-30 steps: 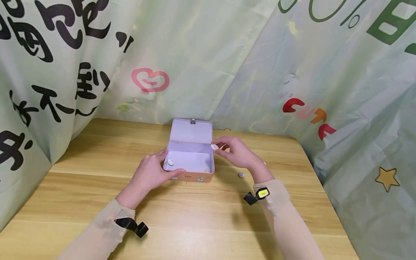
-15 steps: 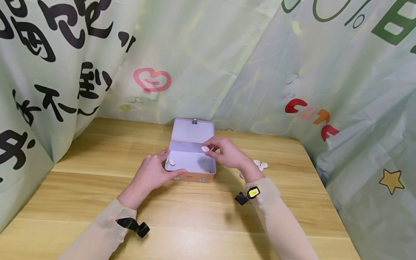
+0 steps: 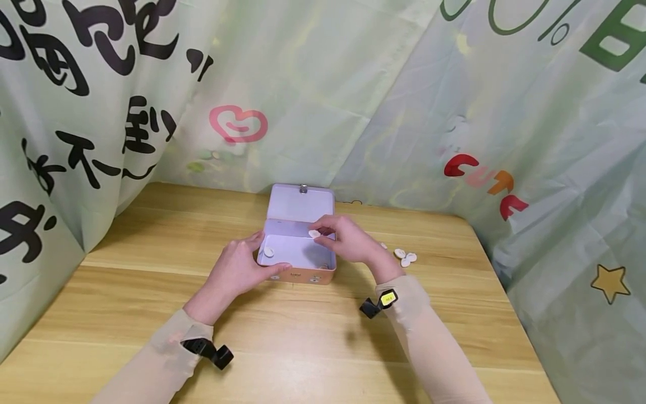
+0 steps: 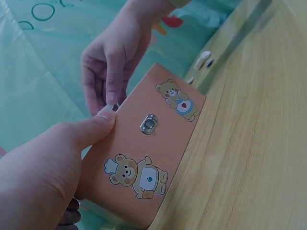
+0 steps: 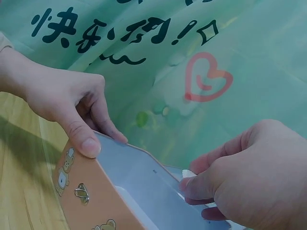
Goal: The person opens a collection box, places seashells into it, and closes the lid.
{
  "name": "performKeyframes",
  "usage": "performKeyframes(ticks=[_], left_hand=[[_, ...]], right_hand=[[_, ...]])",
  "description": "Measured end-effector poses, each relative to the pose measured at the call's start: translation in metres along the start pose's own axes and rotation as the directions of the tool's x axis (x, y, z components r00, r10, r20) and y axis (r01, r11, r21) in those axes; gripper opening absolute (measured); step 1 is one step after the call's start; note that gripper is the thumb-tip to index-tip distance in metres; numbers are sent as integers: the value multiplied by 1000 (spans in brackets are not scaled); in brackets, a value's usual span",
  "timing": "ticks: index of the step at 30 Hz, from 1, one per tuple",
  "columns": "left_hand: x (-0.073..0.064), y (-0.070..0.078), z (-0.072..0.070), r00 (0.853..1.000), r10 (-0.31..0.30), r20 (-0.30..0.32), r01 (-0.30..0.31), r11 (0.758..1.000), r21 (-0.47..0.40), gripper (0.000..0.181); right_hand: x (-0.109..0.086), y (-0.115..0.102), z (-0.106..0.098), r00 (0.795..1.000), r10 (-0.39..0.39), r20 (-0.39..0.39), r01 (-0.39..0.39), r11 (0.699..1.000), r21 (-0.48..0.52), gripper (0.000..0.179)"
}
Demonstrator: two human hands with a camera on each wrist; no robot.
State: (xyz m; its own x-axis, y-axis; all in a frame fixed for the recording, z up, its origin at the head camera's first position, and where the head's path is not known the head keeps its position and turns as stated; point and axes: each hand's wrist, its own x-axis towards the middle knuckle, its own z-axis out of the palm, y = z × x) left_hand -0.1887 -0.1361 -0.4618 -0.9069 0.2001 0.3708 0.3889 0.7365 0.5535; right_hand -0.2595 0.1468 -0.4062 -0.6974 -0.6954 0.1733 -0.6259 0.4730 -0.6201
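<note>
An orange tin box [image 3: 296, 275] with bear pictures and a metal catch stands on the table, its lilac lid [image 3: 301, 203] tipped back. My left hand [image 3: 237, 262] grips the box at the left, thumb over the front rim and fingers along the left side. Above the box's right part, my right hand [image 3: 350, 241] pinches a small white piece [image 3: 314, 234], which has a scalloped edge in the left wrist view. Inside, one round white piece [image 3: 269, 252] lies at the left. Something small [image 3: 324, 266] shows in the front right corner, too small to identify.
Several loose white pieces [image 3: 406, 258] lie on the wooden table [image 3: 282, 342] to the right of the box, partly behind my right wrist. A printed curtain [image 3: 313, 112] hangs along the table's back and sides.
My right hand has moved left, from beside the box's right edge to over its inside, still pinching the white piece. Loose pieces have come into view behind the wrist. The left hand keeps its grip.
</note>
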Motion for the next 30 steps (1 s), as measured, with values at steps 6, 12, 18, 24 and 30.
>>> performKeyframes(ticks=[6, 12, 18, 24, 30], left_hand=[[0, -1, -1, 1000, -6, 2, 6, 1000, -13, 113], [0, -2, -2, 1000, -9, 8, 9, 1000, -7, 114], [0, 0, 0, 1000, 0, 8, 0, 1000, -6, 111], [0, 0, -1, 1000, -10, 17, 10, 1000, -4, 113], [0, -1, -1, 1000, -10, 10, 10, 1000, 5, 111]], right_hand=[[7, 0, 7, 1000, 12, 24, -12, 1000, -10, 24], [14, -3, 14, 998, 11, 62, -10, 1000, -8, 22], [19, -1, 19, 995, 22, 97, -22, 1000, -10, 21], [24, 1, 24, 992, 38, 118, -39, 999, 2, 23], [27, 3, 28, 990, 39, 133, -42, 999, 23, 24]])
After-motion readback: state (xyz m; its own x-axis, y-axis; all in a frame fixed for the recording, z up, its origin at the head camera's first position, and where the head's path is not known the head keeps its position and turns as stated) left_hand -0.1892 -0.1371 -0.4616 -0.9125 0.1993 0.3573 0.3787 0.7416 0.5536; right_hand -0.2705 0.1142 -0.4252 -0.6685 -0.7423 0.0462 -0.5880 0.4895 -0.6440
